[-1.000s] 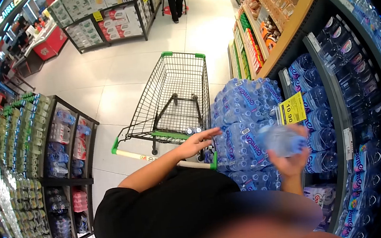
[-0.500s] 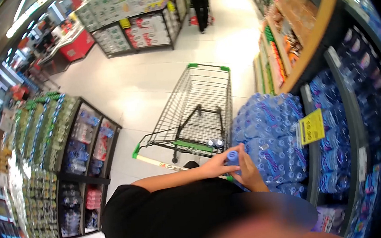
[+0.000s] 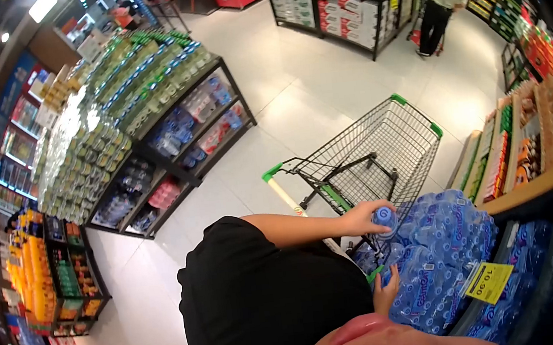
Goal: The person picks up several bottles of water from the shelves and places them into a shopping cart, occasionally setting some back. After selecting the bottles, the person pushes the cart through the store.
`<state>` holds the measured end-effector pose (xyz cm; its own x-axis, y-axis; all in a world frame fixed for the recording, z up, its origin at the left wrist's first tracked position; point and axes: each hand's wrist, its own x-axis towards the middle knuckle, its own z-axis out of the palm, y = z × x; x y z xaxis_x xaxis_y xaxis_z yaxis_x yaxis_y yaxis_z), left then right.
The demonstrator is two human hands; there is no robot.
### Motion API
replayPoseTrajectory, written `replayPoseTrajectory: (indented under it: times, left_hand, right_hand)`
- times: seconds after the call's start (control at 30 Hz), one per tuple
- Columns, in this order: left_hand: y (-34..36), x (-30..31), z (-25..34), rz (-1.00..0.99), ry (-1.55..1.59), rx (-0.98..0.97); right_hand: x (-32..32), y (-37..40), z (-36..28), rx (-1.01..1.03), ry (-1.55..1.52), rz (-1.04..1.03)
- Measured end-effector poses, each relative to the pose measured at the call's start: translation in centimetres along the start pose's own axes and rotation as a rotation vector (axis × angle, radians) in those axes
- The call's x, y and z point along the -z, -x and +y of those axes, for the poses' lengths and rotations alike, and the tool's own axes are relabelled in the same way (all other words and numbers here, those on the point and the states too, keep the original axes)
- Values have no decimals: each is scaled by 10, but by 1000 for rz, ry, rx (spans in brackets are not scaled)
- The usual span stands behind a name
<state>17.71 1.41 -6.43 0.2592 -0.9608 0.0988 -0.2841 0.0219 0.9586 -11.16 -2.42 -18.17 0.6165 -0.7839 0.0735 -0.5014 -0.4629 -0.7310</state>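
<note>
My left hand [image 3: 363,218] is closed round a small bottle with a blue cap [image 3: 384,218], held over the near end of a shopping cart. Lower down, my right hand [image 3: 386,290] is beside the blue shrink-wrapped packs of water bottles [image 3: 430,284], its visible fingers apart; part of it is hidden by my body. The wire cart [image 3: 381,141] with green corners stands in front of me, its pale handle [image 3: 283,195] to the left of my left hand.
Shelves of bottles [image 3: 153,84] and cans [image 3: 84,169] stand at the left. A wooden rack [image 3: 525,166] and a yellow price tag [image 3: 489,283] are at the right. A box display [image 3: 341,14] stands ahead, with a person [image 3: 438,7] beside it.
My hands have come apart: the left has moved right with the bottle, the right has let go and dropped lower. The view has turned, shifting the cart and shelves to the right.
</note>
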Motion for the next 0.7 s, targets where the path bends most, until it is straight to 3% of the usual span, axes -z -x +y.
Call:
replayPoseTrajectory:
  times: [0.23, 0.4, 0.5, 0.7]
  left_hand:
    - [-13, 78, -49, 330, -31, 204]
    - [-48, 99, -142, 459, -171, 231]
    - [-81, 99, -194, 408, -135, 344]
    - [-130, 66, -285, 276, -410, 410]
  right_hand:
    - [-26, -15, 21, -104, -13, -227]
    - [-50, -26, 19, -44, 80, -157]
    - [-63, -26, 15, -94, 53, -114]
    - [-60, -30, 6, -224, -9, -79]
